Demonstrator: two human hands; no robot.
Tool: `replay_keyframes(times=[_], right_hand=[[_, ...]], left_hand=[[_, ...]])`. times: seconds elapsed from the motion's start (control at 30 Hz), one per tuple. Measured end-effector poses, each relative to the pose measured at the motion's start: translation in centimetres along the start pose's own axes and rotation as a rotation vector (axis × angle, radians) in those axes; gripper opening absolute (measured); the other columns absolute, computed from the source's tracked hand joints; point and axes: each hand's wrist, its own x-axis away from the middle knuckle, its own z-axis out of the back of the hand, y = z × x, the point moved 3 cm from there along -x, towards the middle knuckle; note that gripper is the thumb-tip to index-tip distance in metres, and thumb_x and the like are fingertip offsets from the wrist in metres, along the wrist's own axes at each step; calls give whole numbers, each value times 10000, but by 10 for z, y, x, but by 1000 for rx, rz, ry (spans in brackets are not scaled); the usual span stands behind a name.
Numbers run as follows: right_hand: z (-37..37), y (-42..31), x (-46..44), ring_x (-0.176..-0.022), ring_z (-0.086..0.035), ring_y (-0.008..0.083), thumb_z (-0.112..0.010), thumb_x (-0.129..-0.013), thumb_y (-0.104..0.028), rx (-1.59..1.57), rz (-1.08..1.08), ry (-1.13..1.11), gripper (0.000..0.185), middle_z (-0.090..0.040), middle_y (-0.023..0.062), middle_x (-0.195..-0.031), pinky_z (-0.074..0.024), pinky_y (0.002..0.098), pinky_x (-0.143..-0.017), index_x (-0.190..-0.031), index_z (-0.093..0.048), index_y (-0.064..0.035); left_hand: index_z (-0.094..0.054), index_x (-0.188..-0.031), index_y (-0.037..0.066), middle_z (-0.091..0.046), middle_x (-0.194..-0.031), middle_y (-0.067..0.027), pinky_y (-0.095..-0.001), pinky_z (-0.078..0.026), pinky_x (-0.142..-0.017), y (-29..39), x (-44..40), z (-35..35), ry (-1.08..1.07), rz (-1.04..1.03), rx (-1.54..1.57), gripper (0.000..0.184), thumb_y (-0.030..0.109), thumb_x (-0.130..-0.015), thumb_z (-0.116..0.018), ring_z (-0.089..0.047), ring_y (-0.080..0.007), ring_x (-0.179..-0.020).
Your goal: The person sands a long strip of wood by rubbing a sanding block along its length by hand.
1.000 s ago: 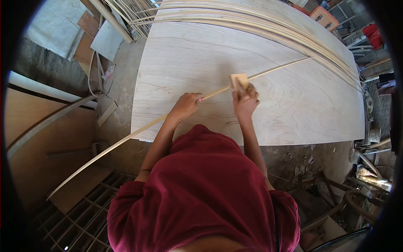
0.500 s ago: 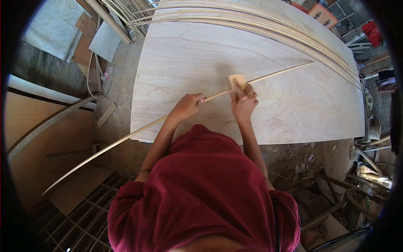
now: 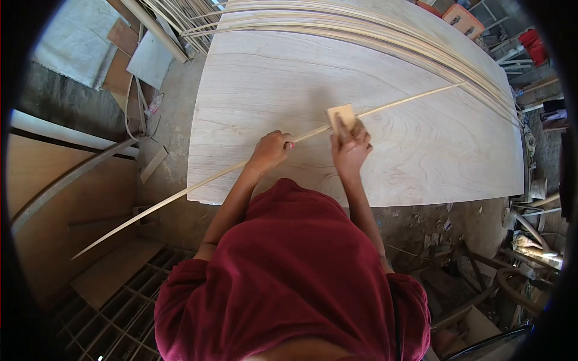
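Observation:
A long, thin wooden strip [image 3: 415, 97] runs diagonally over the pale plywood board [image 3: 259, 78], its lower left end hanging past the board's edge. My left hand [image 3: 271, 149] is closed around the strip near its middle. To the right of it, my right hand [image 3: 351, 149] grips a small flat tan block [image 3: 341, 115], fingers on top, with the block lying across the strip. What is under the block is hidden. The strip's far right end reaches a bundle of similar strips [image 3: 361, 42] along the board's far side.
More thin strips [image 3: 192, 21] stick out past the board's top left corner. An orange plastic item [image 3: 462, 23] is at the upper right. A dark metal grid [image 3: 129, 301] lies at the lower left, and scrap wood and frames [image 3: 481, 283] at the lower right.
The strip first slid a little toward the lower left, then back up to the right, its lower end rising. My two hands have stayed nearly in place, both still closed.

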Motion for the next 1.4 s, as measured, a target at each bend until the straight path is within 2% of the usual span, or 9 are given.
replay_keyframes(times=[0.17, 0.23, 0.37, 0.63, 0.77, 0.9, 1.07, 1.17, 1.4], right_hand=[[5, -1, -8, -1054, -423, 332, -668, -743, -280, 134, -99, -23, 455, -450, 143, -1227, -346, 487, -790, -1192, -598, -296], [8, -22, 7, -1049, -438, 332, -690, -730, -295, 36, 126, -34, 486, -465, 139, -1223, -357, 494, -811, -1203, -585, -327], [9, -43, 27, -1051, -439, 334, -698, -717, -302, -37, 210, -179, 502, -467, 135, -1225, -354, 490, -819, -1205, -583, -328], [8, 12, -17, -1069, -421, 342, -658, -754, -272, 167, -113, -56, 434, -455, 147, -1229, -377, 492, -774, -1183, -599, -301], [6, -25, 16, -1062, -421, 340, -650, -760, -295, 15, 158, -109, 448, -441, 145, -1248, -355, 503, -792, -1202, -581, -305], [5, -35, 22, -1036, -457, 335, -647, -763, -323, -49, 176, -230, 441, -468, 124, -1212, -364, 524, -799, -1199, -580, -340], [-8, 26, -18, -1032, -461, 332, -640, -777, -330, 201, -103, -105, 407, -481, 107, -1185, -400, 510, -757, -1180, -587, -341], [2, 16, -22, -1014, -443, 331, -625, -777, -321, 222, -101, -183, 411, -462, 131, -1200, -369, 502, -763, -1185, -583, -318], [8, -31, 19, -1060, -421, 338, -622, -773, -322, -47, 160, -303, 418, -449, 135, -1223, -345, 512, -817, -1189, -585, -311]], left_hand=[[-646, -846, 35, -625, -765, -205, -453, -477, -704, 13, -5, 1, -46, 86, 9, 155, 94, -816, -506, -609, -368, -751], [-646, -843, 32, -623, -763, -210, -457, -478, -696, 16, -8, -1, -41, 74, -5, 149, 90, -813, -512, -609, -374, -747], [-641, -847, 30, -616, -745, -222, -464, -479, -677, 2, -5, -12, 76, 38, 38, 124, 79, -803, -536, -608, -387, -731], [-620, -827, 24, -617, -734, -221, -474, -479, -661, 18, -3, 1, 65, 114, 14, 104, 105, -808, -559, -609, -389, -732], [-625, -817, 20, -620, -732, -215, -475, -482, -664, 16, -6, 1, 86, 79, -84, 123, 126, -812, -564, -610, -383, -730], [-630, -822, -10, -600, -696, -213, -444, -456, -624, 9, 0, -2, 131, 24, -51, 98, 65, -800, -571, -596, -381, -685], [-644, -831, 17, -612, -706, -201, -444, -467, -640, 14, 1, 1, 73, 70, -36, 96, 67, -793, -571, -605, -368, -696], [-645, -807, 30, -629, -736, -194, -462, -491, -666, 16, -2, 1, 66, 66, -81, 125, 110, -802, -550, -616, -367, -733], [-624, -848, 19, -627, -744, -201, -474, -481, -675, 13, -1, 0, 46, 97, -99, 143, 132, -820, -540, -611, -378, -742]])
